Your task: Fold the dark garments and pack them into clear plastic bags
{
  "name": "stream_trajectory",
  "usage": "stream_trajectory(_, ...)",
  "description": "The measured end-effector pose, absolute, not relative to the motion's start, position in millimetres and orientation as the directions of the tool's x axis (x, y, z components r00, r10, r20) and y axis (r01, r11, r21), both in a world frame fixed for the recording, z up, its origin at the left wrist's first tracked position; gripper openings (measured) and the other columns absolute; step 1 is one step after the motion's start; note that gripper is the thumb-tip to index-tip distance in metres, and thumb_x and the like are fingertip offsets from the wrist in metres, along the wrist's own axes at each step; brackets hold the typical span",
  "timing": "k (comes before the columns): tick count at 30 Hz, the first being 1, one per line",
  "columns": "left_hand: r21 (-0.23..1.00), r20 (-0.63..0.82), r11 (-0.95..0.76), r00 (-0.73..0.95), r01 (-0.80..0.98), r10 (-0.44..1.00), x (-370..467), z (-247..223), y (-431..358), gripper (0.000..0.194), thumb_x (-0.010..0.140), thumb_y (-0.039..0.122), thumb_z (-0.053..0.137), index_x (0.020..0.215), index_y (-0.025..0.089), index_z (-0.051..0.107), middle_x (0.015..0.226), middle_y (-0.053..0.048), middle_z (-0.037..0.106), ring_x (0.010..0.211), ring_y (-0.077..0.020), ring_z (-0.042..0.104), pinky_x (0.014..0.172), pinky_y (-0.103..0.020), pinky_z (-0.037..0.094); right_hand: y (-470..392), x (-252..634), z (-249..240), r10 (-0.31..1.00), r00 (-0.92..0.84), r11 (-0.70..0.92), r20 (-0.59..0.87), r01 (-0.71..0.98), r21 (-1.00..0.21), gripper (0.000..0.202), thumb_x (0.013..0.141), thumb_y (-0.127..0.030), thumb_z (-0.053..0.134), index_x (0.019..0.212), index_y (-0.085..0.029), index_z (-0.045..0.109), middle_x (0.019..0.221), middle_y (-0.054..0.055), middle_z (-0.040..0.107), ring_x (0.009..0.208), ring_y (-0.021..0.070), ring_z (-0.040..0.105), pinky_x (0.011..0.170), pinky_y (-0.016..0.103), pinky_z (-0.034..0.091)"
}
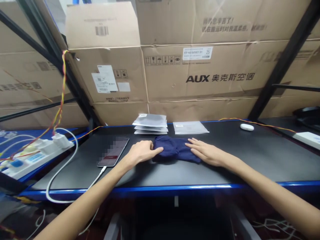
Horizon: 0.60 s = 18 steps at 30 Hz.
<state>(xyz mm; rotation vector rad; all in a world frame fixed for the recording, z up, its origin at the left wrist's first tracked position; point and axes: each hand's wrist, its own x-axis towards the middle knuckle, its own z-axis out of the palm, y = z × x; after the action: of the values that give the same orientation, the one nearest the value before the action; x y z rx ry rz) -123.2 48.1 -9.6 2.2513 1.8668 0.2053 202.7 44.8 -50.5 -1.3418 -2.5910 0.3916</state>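
A dark blue folded piece of cloth (172, 149) lies on the black tabletop, its left part thicker than its right. My left hand (143, 151) grips the cloth's left end, thumb on top and the fingers tucked behind or under it. Flat on the right end rests my right hand (206, 151), its fingers stretched out over the fabric. Just behind the cloth sit a stack of several frosted plastic bags (150, 121) and, to the right of them, one single frosted bag (190, 127).
A phone (115, 153) with a white charging cable (50, 180) lies left of the cloth. Further left is a white power strip (32, 156). A white earbud case (247, 127) sits at the back right. Large cardboard boxes (170, 76) stand behind the table (262, 160).
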Motion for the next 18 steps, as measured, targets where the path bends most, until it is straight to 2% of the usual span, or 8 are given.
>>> stream_trajectory(3,0.343,0.013,-0.242,0.253,0.908,0.967,-125,-14,52,0.037,0.079,0.058,0.058,0.073,0.022,0.059,0.077,-0.003,0.07,0.071,-0.0237,0.064,0.061,-0.03,0.039,45,200,-49,0.815,-0.576,0.557,0.059,0.751,-0.354,0.062,0.102,-0.056,0.029,0.151,-0.022,0.044,0.162,0.007,0.028,0.151,0.0291,0.02,0.123,0.05,0.02)
stream_trajectory(7,0.482,0.117,-0.254,0.226,0.839,0.967,-127,-12,59,0.017,0.077,0.037,0.06,0.086,0.022,0.057,0.081,0.0,0.07,0.072,-0.0201,0.064,0.062,-0.027,0.041,41,216,-46,0.832,-0.548,0.527,0.084,0.736,-0.424,0.063,0.101,-0.059,0.029,0.155,-0.026,0.036,0.163,0.003,0.026,0.15,0.026,0.023,0.124,0.047,0.019)
stream_trajectory(10,0.528,0.207,-0.259,0.173,0.809,0.963,-118,-2,59,0.02,0.079,0.032,0.059,0.098,0.024,0.057,0.078,0.002,0.071,0.068,-0.0192,0.064,0.064,-0.028,0.043,36,236,-50,0.877,-0.464,0.467,0.122,0.769,-0.436,0.064,0.1,-0.061,0.032,0.154,-0.027,0.036,0.162,0.004,0.031,0.149,0.0268,0.028,0.123,0.049,0.021)
stream_trajectory(13,0.544,0.355,-0.364,0.185,0.756,0.916,-95,4,51,0.03,0.083,0.036,0.061,0.11,0.025,0.057,0.088,0.0,0.074,0.076,-0.0215,0.068,0.072,-0.031,0.049,32,251,-55,0.906,-0.415,0.414,0.089,0.817,-0.402,0.066,0.098,-0.064,0.034,0.15,-0.024,0.044,0.159,0.007,0.036,0.148,0.0298,0.028,0.123,0.052,0.021)
stream_trajectory(15,0.523,0.421,-0.469,0.263,0.712,0.868,-74,2,42,0.037,0.085,0.039,0.063,0.119,0.025,0.058,0.1,-0.003,0.074,0.088,-0.0236,0.07,0.079,-0.033,0.052,30,254,-57,0.907,-0.413,0.41,0.076,0.83,-0.378,0.068,0.097,-0.065,0.034,0.148,-0.022,0.048,0.159,0.009,0.036,0.149,0.0311,0.026,0.122,0.052,0.021)
stream_trajectory(18,0.421,0.427,-0.694,0.547,0.584,0.72,-48,-10,31,0.041,0.089,0.041,0.062,0.126,0.024,0.059,0.124,-0.006,0.069,0.112,-0.0244,0.065,0.097,-0.036,0.05,29,253,-57,0.906,-0.413,0.416,0.091,0.832,-0.368,0.069,0.097,-0.065,0.034,0.147,-0.02,0.05,0.158,0.01,0.037,0.148,0.0314,0.027,0.123,0.051,0.022)
